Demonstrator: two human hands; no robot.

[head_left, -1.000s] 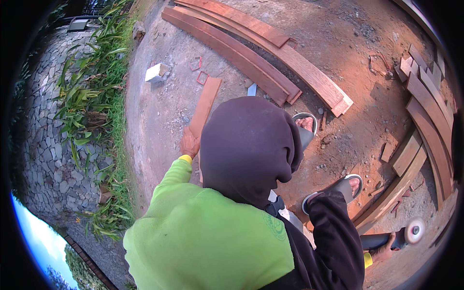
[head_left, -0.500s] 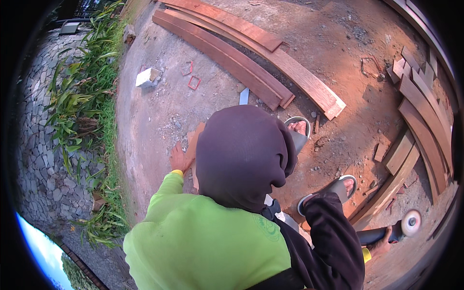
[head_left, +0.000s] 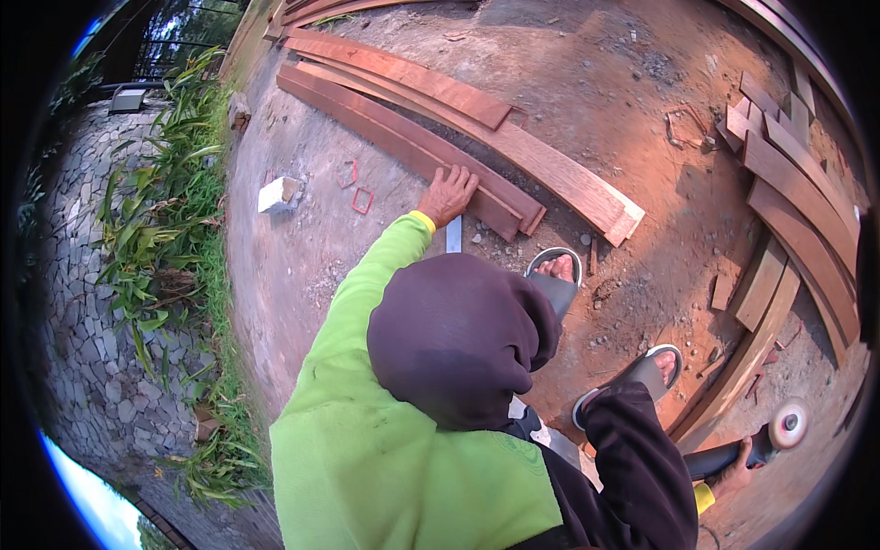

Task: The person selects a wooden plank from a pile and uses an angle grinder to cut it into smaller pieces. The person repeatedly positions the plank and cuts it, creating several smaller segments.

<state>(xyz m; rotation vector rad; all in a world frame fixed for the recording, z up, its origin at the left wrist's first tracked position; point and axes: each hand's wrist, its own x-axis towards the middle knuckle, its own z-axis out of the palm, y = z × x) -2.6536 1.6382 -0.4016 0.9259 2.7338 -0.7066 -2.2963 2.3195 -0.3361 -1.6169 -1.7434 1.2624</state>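
Hands (head_left: 448,194) on plank (head_left: 417,151), grinder (head_left: 747,446).

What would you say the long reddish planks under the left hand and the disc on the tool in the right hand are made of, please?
The long reddish-brown planks look like solid wood, unfinished: matt faces, visible grain streaks and squared sawn ends. The left hand rests on one. The pale round disc on the dark power tool in the right hand seems an abrasive or sanding disc with a dark hub, though its surface is too small to tell for sure.

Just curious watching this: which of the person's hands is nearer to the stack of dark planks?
Left. The left hand rests on the dark planks; the right hand is far off, holding a grinder.
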